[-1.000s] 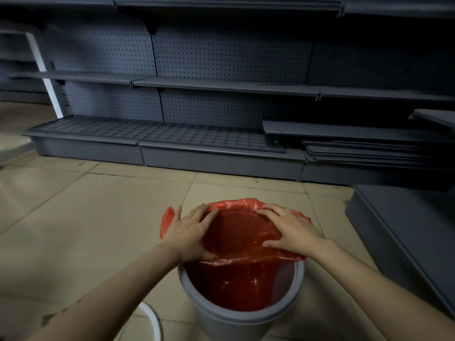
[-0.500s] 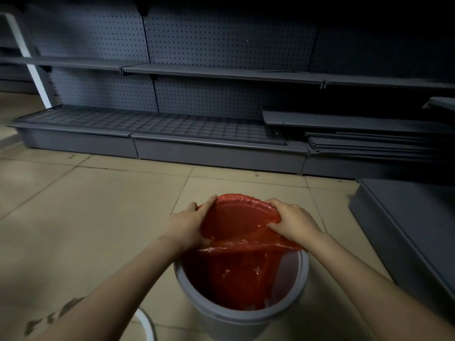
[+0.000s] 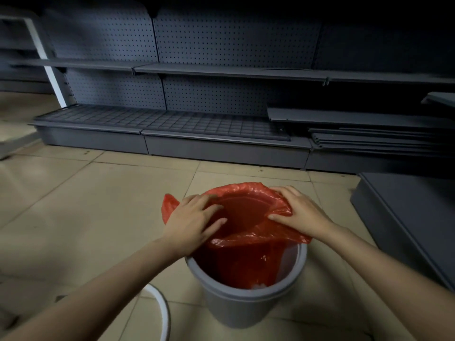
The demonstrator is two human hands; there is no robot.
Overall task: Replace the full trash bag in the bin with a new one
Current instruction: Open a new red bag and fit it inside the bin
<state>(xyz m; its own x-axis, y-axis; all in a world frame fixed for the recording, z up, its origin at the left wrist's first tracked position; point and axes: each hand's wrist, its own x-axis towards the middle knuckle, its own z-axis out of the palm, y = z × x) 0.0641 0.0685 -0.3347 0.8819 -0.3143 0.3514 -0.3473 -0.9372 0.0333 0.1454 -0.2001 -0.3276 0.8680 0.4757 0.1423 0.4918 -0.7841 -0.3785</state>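
Observation:
A grey round bin [image 3: 246, 306] stands on the tiled floor in front of me. A red plastic bag [image 3: 246, 257] hangs inside it, its mouth stretched over the bin's far rim. My left hand [image 3: 194, 217] lies on the bag's left edge with fingers spread and fairly straight, pressing the film at the rim. My right hand [image 3: 300, 212] presses on the bag's right edge, thumb pinching a fold of red film. The near rim of the bin is bare grey.
Dark grey shop shelving [image 3: 221, 75] with pegboard backs runs along the far wall. Its low base [image 3: 157, 134] juts out. Another grey unit [image 3: 408, 217] stands close at the right. A white curved object [image 3: 162, 313] lies at the lower left by the bin.
My left hand has opened from a grip to spread fingers on the bag's left edge, where a flap of red film now sticks out. The right hand shifted slightly outward along the rim.

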